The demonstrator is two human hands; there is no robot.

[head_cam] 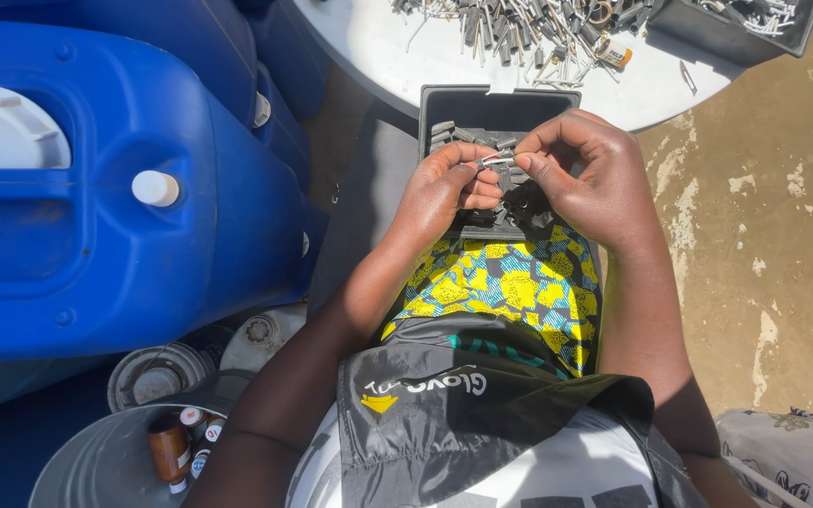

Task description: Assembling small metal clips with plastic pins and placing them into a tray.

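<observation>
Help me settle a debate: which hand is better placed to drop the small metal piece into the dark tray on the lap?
Probably the right hand: its fingers pinch the metal piece from above, over the tray; the left hand only supports it.

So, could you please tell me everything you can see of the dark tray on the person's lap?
The tray is a shallow, rectangular box that looks like dark grey plastic, with a raised rim and rounded corners. It rests flat on the person's lap, its near end on the yellow and blue patterned cloth, its far end by the edge of the round white table. Small grey metal pieces lie inside. The left hand and right hand hover over it, pinching a small metal part between their fingers.
</observation>
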